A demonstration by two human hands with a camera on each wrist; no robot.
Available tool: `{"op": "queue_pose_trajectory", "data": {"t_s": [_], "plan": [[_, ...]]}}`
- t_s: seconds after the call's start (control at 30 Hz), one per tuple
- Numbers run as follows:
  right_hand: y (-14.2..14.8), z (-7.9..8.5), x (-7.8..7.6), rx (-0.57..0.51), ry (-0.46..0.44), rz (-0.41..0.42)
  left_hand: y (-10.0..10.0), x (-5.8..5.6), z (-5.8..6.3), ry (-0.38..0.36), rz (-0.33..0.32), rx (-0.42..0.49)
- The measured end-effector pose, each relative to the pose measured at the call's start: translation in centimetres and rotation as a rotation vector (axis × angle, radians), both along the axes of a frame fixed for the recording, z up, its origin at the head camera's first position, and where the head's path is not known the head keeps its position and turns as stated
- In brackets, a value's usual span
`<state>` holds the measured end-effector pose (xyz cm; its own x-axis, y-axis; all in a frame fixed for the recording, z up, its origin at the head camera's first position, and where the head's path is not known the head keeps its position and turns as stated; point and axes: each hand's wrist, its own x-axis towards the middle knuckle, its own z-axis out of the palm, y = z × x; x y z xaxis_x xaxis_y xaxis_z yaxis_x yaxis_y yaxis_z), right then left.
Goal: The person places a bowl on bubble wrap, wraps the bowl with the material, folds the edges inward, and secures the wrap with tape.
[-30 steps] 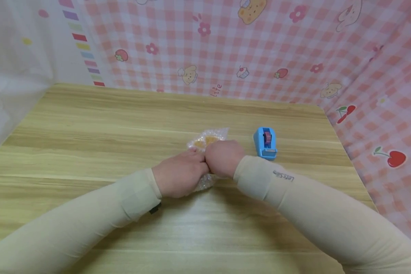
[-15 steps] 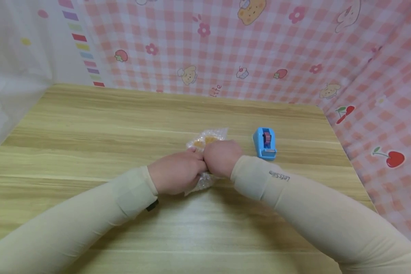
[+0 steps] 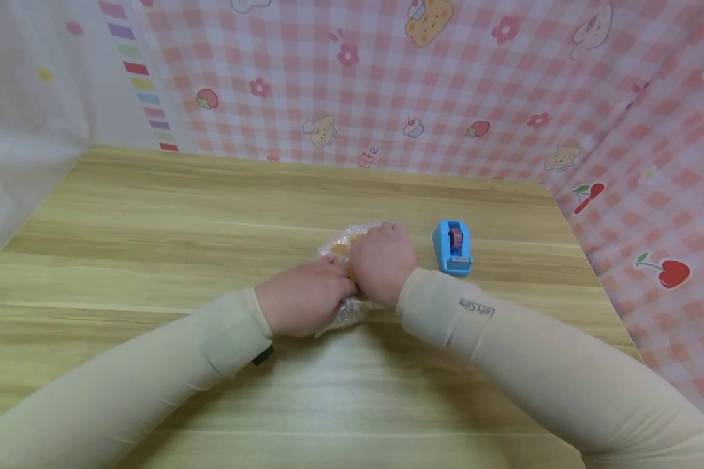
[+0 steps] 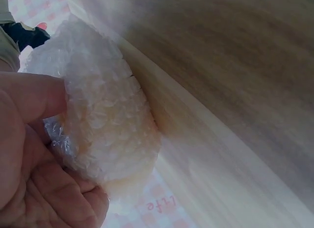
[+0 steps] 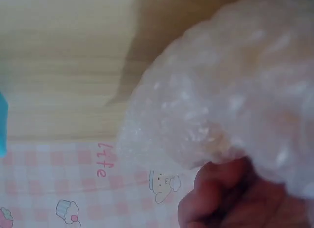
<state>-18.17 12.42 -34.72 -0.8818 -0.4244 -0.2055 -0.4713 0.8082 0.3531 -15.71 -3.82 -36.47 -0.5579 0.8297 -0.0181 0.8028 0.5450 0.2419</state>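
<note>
Between both hands is a bubble-wrapped bundle (image 3: 350, 312) with something orange-yellow showing through the clear plastic. My left hand (image 3: 305, 296) grips its left side; in the left wrist view, the thumb and curled fingers of that hand close on the edge of the bubble wrap (image 4: 113, 125). From the right, my right hand (image 3: 384, 264) holds the bundle with its knuckles up, covering much of it. The right wrist view shows curled fingers (image 5: 221, 186) against the wrap's edge. What the wrap encloses is mostly hidden.
A blue tape dispenser (image 3: 453, 251) with a pinkish roll stands just right of the right hand on the wood-grain table (image 3: 152, 208). A pink checked curtain (image 3: 305, 71) with cartoon prints borders the table's back and right side.
My right hand has turned, its knuckles shifting up and away over the bundle and covering more of the orange-yellow part. The left hand stays nearly in place; the dispenser has not moved.
</note>
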Motion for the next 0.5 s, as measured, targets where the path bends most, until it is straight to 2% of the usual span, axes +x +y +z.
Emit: {"op": "queue_pose_trajectory", "data": {"t_s": [0.1, 0.23, 0.5], "plan": [[0.1, 0.0, -0.1, 0.008, 0.058, -0.032, 0.1, 0.0, 0.1, -0.014, 0.008, -0.006], [0.4, -0.2, -0.2, -0.05, 0.087, -0.079, 0.2, 0.0, 0.1, -0.03, 0.018, -0.014], [1.0, -0.3, -1.0, -0.144, -0.006, -0.207, 0.3, 0.1, 0.0, -0.016, 0.014, -0.013]]}}
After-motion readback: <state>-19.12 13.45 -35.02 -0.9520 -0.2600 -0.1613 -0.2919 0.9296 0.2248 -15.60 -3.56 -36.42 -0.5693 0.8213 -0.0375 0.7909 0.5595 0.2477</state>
